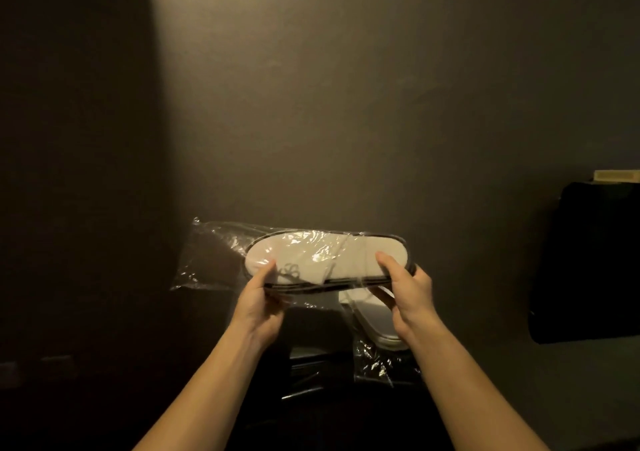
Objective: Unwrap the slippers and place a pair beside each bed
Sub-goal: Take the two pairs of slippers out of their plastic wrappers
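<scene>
Both hands, left hand (258, 303) and right hand (410, 296), gripping one wrapped slipper pair (325, 260); second pack (372, 326) below.

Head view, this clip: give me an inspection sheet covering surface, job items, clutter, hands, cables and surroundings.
Surface: dark glossy top low in the frame, dim; little detail visible.
Job's things: wrapped slippers, white with dark edging, held level in mid-air in clear plastic; loose wrap extends past the left end. A second wrapped pair lies below on the dark top, partly hidden by the right hand.
Clutter: nothing seen.
Grippers: left hand pinches the left end of the held pack, thumb on top; right hand pinches the right end likewise.
Cables: nothing seen.
Surroundings: plain brown wall, lit from above; dark object at right, a pale edge above it.
</scene>
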`<state>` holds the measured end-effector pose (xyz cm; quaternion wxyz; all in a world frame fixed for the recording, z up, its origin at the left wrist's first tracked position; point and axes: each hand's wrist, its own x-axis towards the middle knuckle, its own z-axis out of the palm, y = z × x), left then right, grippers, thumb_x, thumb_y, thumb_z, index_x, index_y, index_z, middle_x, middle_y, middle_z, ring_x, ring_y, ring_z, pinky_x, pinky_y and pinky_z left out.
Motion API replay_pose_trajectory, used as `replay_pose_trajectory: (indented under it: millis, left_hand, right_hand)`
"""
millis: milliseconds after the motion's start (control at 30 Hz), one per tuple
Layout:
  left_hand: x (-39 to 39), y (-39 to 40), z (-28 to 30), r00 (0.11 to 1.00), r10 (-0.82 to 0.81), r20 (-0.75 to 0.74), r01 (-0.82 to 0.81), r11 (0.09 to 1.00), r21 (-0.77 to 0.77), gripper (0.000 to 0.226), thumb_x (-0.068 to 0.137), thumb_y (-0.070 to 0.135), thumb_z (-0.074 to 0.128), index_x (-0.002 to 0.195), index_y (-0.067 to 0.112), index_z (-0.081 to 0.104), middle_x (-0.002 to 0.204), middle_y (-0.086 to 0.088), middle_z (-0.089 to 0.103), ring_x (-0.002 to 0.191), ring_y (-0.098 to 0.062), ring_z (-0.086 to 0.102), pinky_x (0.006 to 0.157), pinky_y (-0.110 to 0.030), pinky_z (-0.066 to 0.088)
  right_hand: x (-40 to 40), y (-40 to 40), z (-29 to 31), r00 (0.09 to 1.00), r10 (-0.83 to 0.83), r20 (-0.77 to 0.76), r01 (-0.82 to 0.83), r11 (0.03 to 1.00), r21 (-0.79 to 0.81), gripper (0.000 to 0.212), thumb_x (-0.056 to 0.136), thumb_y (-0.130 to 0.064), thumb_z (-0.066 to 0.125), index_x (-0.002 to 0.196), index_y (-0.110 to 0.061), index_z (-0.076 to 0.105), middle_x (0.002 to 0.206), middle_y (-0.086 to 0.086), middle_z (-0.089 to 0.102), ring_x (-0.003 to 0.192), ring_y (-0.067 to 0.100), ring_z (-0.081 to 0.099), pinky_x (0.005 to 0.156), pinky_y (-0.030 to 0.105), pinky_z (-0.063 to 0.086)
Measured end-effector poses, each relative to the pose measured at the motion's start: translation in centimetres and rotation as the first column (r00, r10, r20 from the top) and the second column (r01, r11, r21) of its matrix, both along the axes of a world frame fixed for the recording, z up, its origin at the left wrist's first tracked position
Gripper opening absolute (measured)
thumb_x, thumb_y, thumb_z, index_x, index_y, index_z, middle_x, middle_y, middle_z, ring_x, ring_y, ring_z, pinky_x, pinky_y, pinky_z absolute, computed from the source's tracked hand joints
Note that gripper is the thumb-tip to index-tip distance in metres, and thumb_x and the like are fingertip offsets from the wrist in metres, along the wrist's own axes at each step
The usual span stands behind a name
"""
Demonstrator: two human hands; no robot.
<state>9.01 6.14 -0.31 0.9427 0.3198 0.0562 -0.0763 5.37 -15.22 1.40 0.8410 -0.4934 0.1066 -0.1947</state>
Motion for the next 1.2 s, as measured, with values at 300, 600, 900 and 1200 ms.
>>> replay_pose_trajectory:
  millis: [300,600,900,1200]
  left_hand:
    - [1.4,0.5,0.3,0.998,0.059,-0.003,-0.059,0.997,-0.043,0.038,0.090,0.022,0.067,0.126,0.012,0.061,0.102,-0.008,0.071,0.062,-0.013,0.072,0.045,-0.022,0.055]
    - [1.9,-0.4,-1.2,0.993,0.118,-0.017,-0.118,0.993,-0.026,0.045,0.091,0.016,0.066,0.135,0.014,0.058,0.129,-0.017,0.067,0.106,-0.029,0.068,0.065,-0.032,0.063]
    - [1.7,2.8,1.0,0.979,0.166,0.115,-0.160,0.985,-0.060,0.023,0.095,0.004,0.057,0.111,0.020,0.054,0.118,-0.014,0.070,0.113,-0.029,0.066,0.090,-0.042,0.055]
    - [1.7,5.2,0.5,0.930,0.346,0.126,-0.368,0.891,0.266,0.037,0.092,-0.014,0.053,0.117,0.014,0.056,0.120,-0.017,0.070,0.085,-0.022,0.073,0.086,-0.043,0.058]
  right_hand:
    - [-0.3,0.7,0.4,0.999,0.031,-0.033,-0.025,0.985,0.169,0.023,0.082,-0.007,0.081,0.094,-0.005,0.062,0.094,0.015,0.072,0.085,0.022,0.073,0.073,0.038,0.063]
    - [-1.0,1.8,0.9,0.984,0.177,0.032,-0.179,0.962,0.206,0.044,0.073,-0.013,0.081,0.114,-0.004,0.068,0.101,0.013,0.079,0.098,0.021,0.075,0.092,0.041,0.059]
    - [-1.8,1.2,3.0,0.995,-0.015,0.102,0.001,0.990,0.138,0.037,0.082,-0.014,0.080,0.113,-0.002,0.064,0.101,0.015,0.077,0.096,0.024,0.076,0.068,0.030,0.063]
    - [-1.4,-0.2,5.5,0.979,-0.114,0.170,0.072,0.969,0.236,0.067,0.080,-0.024,0.085,0.136,-0.008,0.051,0.116,0.014,0.072,0.084,0.019,0.078,0.067,0.036,0.063]
